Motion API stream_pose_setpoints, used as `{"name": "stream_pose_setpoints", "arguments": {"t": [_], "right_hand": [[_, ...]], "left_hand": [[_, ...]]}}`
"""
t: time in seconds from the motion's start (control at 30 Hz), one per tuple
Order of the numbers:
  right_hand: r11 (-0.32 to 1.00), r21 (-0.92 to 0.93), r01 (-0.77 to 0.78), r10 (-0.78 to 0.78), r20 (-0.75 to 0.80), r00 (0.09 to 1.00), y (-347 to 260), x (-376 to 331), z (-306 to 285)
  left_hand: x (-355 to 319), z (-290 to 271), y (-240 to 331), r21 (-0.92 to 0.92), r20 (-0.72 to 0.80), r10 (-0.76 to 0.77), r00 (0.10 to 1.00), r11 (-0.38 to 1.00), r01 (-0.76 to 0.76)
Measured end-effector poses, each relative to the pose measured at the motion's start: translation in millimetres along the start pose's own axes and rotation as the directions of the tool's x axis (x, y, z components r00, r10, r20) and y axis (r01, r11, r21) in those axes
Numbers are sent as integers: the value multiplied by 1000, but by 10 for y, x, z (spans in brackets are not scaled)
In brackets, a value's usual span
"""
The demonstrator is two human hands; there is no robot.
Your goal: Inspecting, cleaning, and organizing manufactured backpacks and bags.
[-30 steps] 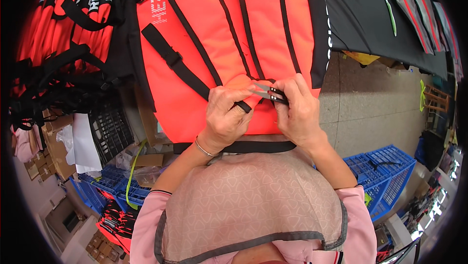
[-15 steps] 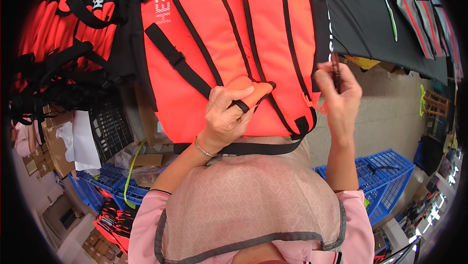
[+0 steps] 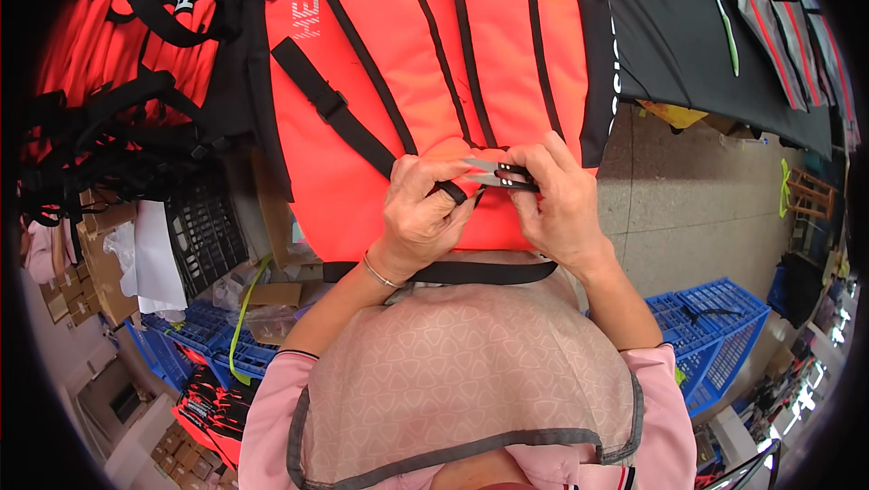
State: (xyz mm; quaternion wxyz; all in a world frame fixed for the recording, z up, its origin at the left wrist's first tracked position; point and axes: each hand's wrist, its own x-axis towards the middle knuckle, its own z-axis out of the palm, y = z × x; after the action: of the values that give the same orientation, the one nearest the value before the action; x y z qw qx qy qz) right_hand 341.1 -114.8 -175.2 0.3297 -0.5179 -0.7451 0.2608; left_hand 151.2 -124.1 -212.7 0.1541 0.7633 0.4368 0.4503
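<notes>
A bright orange-red backpack (image 3: 353,209) with black trim lies in front of me, its padded shoulder straps (image 3: 407,74) upward. My left hand (image 3: 421,218) is closed on the lower end of one shoulder strap, pinching its black-edged tip. In my right hand (image 3: 561,205) is a pair of thread snips (image 3: 507,176), black-handled with short silver blades. Their blades are parted and point left, right beside my left fingertips at the strap end. A black webbing strap (image 3: 330,105) with a buckle runs slantwise across the left of the backpack. Any thread between the blades is too small to make out.
Stacked orange-red and black bags (image 3: 167,47) lie at the far left. Grey bags with red stripes (image 3: 769,19) rest on the dark table cover (image 3: 670,38) at the far right. Blue plastic crates (image 3: 715,309) stand low at the right, with more at the left beside a black crate (image 3: 204,237).
My right hand has come left from the backpack's right edge to my left hand, and the snips now show at the strap end. The left hand keeps its hold nearly in place.
</notes>
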Motion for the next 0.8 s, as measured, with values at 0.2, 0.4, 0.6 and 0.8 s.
{"name": "stream_pose_setpoints", "arguments": {"t": [0.2,0.4,0.6,0.8], "right_hand": [[736,555,-387,293,253,922,-24,129,-27],[405,862,-306,487,80,870,103,221,-404],[926,317,-204,241,-84,967,30,56,-81],[976,105,-193,200,-55,978,-88,-2,-16]], "left_hand": [[15,39,-17,99,85,151,985,982,-159],[22,13,-30,45,37,2,999,999,-4],[16,50,-20,34,19,2,1000,999,-3],[-3,55,-56,37,18,82,997,996,-82]]}}
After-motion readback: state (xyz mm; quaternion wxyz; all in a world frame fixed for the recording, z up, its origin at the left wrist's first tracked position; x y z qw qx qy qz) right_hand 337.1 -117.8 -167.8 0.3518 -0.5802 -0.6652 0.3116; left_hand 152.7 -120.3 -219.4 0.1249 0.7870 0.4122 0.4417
